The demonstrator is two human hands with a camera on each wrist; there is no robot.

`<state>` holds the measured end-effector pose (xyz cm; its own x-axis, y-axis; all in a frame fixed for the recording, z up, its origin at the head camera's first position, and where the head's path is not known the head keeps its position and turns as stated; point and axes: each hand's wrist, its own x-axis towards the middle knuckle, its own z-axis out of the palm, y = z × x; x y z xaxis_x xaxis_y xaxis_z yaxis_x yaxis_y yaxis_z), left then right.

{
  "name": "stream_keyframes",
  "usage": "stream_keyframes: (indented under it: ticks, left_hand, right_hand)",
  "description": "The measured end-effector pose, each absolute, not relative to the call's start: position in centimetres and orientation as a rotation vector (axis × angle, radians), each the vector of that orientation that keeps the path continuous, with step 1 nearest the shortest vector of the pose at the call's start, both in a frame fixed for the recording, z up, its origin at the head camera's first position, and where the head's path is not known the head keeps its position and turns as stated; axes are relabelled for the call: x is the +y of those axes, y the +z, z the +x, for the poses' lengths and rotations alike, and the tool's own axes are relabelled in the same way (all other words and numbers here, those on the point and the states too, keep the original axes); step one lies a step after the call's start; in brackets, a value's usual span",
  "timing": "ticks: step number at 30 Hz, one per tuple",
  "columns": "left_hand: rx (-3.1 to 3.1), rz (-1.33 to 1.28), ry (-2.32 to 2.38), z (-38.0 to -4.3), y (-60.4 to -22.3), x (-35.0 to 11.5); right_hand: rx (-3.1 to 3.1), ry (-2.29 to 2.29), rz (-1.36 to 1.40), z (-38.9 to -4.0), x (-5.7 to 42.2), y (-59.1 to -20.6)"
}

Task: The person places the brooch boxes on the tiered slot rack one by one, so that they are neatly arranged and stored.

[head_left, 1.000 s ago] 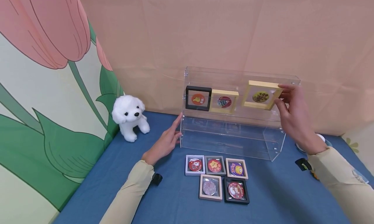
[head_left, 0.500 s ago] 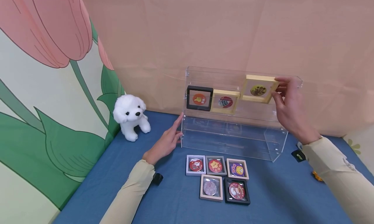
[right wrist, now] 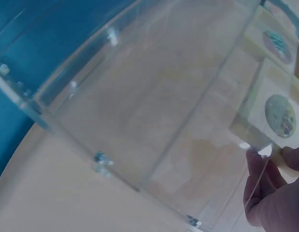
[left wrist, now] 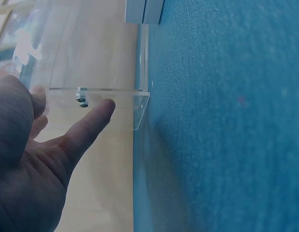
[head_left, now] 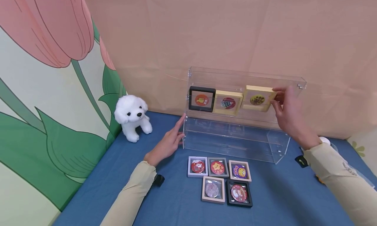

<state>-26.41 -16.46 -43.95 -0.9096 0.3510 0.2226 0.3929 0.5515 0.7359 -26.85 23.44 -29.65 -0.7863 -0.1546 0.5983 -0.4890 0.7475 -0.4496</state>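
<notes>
My right hand (head_left: 290, 109) pinches the right edge of a pale yellow square frame (head_left: 247, 104) with a yellow round badge in it. The frame is upright in the upper tier of a clear acrylic display rack (head_left: 229, 147), its left edge close to a second yellow frame (head_left: 217, 110). Left of that stands a black frame (head_left: 213, 100) with an orange thumbs-up badge. My left hand (head_left: 165, 144) rests with extended fingers against the rack's left side panel; the left wrist view shows a fingertip (left wrist: 106, 107) at the clear panel.
Several framed badges lie flat on the blue cloth before the rack, among them a lilac frame (head_left: 189, 167) and a black frame (head_left: 240, 204). A white plush dog (head_left: 131, 116) sits at the left. A pink backdrop (head_left: 224, 29) hangs behind.
My right hand has carried the yellow frame leftward, first up and then down, into the rack's upper tier beside the other yellow frame. The left hand has stayed at the side panel.
</notes>
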Motion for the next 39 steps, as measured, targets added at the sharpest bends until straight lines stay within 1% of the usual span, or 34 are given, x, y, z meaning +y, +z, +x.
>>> stream_keyframes:
  ticks: [6, 13, 25, 30, 39]
  left_hand:
    - [-2.73, -0.648, -1.307, -26.4, -44.0, -16.5]
    - [-2.719, -0.652, -1.308, -26.4, -44.0, -16.6]
    - [-2.724, -0.643, -1.335, -26.3, -43.8, -16.5]
    - [-2.738, -0.637, -1.325, -26.2, -43.7, -16.5]
    - [-2.719, -0.67, -1.319, -26.4, -43.9, -16.6]
  right_hand:
    - [-2.504, 0.726, 0.515, -26.8, 24.0, -30.4]
    - [-2.497, 0.659, 0.522, -26.7, 23.9, -30.4]
    - [-2.292, 0.632, 0.556, -26.4, 24.0, -30.3]
    - [-2.204, 0.623, 0.604, -25.3, 23.8, -29.9]
    - [-2.256, 0.566, 0.686, -22.5, 23.6, -29.8]
